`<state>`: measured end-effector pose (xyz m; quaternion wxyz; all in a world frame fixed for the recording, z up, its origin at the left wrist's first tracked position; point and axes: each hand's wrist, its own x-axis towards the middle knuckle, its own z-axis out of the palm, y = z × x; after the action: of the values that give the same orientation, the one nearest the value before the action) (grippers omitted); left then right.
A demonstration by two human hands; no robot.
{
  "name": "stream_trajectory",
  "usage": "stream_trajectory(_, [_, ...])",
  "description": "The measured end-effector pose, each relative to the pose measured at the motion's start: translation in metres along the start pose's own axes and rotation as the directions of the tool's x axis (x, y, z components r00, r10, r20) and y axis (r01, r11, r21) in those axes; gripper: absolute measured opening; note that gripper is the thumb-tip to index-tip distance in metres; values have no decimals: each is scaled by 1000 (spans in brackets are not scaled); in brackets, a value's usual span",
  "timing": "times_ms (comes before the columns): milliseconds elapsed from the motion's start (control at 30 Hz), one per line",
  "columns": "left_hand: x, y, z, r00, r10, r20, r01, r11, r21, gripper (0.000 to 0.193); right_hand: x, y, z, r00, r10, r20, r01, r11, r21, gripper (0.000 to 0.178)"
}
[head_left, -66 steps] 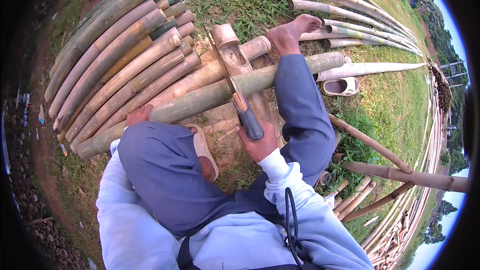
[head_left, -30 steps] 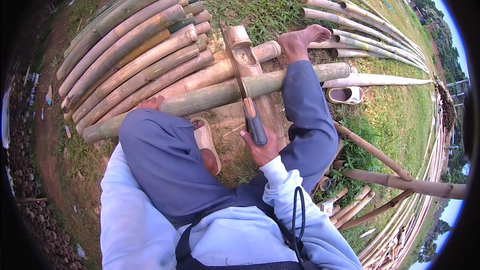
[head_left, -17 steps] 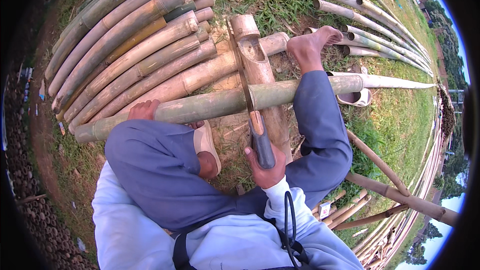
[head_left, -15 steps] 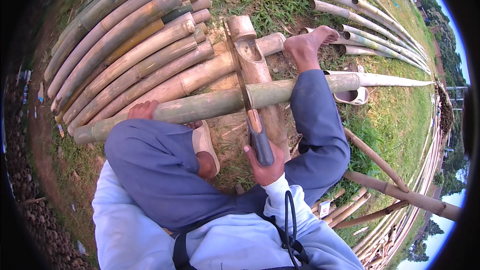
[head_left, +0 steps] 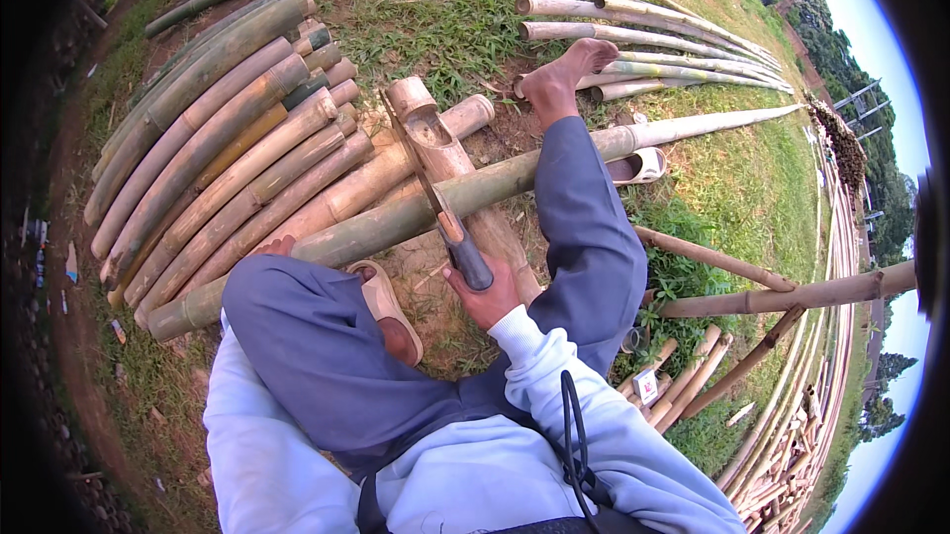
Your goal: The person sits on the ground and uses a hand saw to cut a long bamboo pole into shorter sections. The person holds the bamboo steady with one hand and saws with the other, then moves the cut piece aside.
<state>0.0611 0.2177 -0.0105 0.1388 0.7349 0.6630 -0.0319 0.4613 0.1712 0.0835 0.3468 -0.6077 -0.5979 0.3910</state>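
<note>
A long green bamboo pole [head_left: 376, 229] lies across in front of me, its near-left end beside my left knee. My right hand [head_left: 485, 294] is wrapped round the dark grip of a handsaw [head_left: 467, 259]. The saw's blade crosses the pole at a cut, its tip pointing away from me toward the upper left. My left hand [head_left: 277, 247] rests on the pole's left part; my knee hides most of it, so its grip is unclear. Under the pole stands a thick bamboo support [head_left: 500, 237] with a notch cut near its far end.
Cut bamboo lengths [head_left: 228, 138] are stacked at the left. More long poles [head_left: 673, 34] lie on grass at the far right. My bare right foot [head_left: 566, 79] extends beyond the pole, near an off-foot sandal [head_left: 638, 166]. A bamboo frame [head_left: 762, 301] stands at right.
My view has turned, so the scene sits further left and tilts. The saw still crosses the pole at the same cut, in my right hand, with its handle now closer to the pole.
</note>
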Motion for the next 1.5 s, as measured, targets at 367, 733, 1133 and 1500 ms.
stream_trajectory(367, [0, 1, 2, 1000, -6, -19, 6, 1000, -2, 43, 2, -9, -6, 999, -30, 33, 28, 998, 59, 27])
stream_trajectory(733, [2, -2, 2, 996, -32, 84, 27, 998, 50, 46, -66, -47, -43, 976, 163, 143, -170, 985, 32, 29])
stream_trajectory(1133, [17, -11, 14, 995, -9, 95, 11, 1000, -22, 45, -7, -18, -11, 998, 26, 57, -30, 996, 79, 18])
stream_trajectory(1500, [9, -17, 3, 998, 46, 46, -43, 998, -54, 45, -115, -65, -80, 982, 150, 117, -133, 980, -146, 25])
